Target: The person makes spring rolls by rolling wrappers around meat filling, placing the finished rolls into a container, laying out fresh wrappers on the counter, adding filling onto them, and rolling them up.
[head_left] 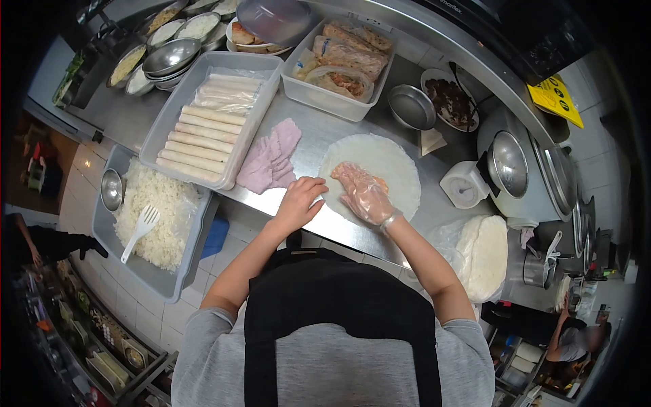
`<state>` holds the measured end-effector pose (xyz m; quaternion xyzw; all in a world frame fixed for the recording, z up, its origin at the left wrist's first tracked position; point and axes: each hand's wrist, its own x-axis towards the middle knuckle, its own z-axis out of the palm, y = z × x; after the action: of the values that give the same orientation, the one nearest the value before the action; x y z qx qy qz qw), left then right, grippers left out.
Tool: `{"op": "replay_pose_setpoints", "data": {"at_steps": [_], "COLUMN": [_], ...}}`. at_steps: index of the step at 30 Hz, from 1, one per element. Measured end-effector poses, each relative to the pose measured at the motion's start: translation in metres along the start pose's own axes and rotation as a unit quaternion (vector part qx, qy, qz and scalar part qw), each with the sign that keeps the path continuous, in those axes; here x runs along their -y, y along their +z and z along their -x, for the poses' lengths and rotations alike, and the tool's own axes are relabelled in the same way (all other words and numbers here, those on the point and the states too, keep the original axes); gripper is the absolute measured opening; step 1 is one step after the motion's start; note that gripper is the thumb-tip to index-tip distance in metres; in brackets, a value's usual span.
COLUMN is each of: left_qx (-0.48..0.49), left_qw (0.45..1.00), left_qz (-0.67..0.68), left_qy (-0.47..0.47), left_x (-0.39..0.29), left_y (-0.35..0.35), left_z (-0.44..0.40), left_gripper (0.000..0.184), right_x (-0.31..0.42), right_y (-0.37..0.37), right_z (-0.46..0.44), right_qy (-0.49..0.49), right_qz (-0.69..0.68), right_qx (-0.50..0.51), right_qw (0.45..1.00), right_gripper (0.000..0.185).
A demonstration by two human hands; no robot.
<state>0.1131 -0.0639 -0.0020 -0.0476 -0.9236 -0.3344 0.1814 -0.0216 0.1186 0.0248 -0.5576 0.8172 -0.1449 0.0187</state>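
Note:
A round, thin white wrapper sheet [403, 166] lies flat on the metal counter. My right hand [363, 193], in a clear plastic glove, rests over an orange-pink filling [340, 171] on it. Its fingers are stretched out and pressed on the filling, which they partly hide. My bare left hand [298, 205] is at the sheet's left edge, near the counter's front. Its fingers are slightly bent and apart, with nothing seen in them. A pink cloth [271, 154] lies crumpled just beyond my left hand.
Left stands a plastic bin of white rolls [203, 139], above a grey tub of shredded white food [163, 217] with a white fork [141, 230]. Behind are a container of bagged filling [349, 61] and a metal bowl [411, 107]. Right are a scale [464, 186] and stacked wrappers [483, 254].

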Motion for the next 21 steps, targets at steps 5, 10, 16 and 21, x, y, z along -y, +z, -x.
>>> {"op": "replay_pose_setpoints", "data": {"at_steps": [5,10,16,21], "left_qx": [-0.013,-0.007,-0.01,-0.004], "left_qw": [1.0,1.0,1.0,1.0], "left_qz": [-0.003,0.006,0.004,0.005], "left_qy": [0.007,0.001,0.004,-0.006], "left_x": [-0.001,0.001,0.001,0.001], "left_y": [-0.001,-0.001,-0.001,-0.001], "left_z": [0.0,0.0,0.0,0.001], "left_gripper": [0.029,0.03,0.03,0.03], "right_x": [-0.022,-0.012,-0.021,-0.009], "right_y": [-0.018,-0.01,0.001,0.0], "right_z": [-0.007,-0.006,-0.016,-0.023], "right_qy": [0.114,0.131,0.141,0.122], "right_qz": [-0.29,-0.059,-0.102,-0.099], "right_qx": [-0.083,-0.113,-0.116,-0.169], "right_qw": [0.947,0.983,0.978,0.973], "right_gripper": [0.042,0.036,0.031,0.026]}}
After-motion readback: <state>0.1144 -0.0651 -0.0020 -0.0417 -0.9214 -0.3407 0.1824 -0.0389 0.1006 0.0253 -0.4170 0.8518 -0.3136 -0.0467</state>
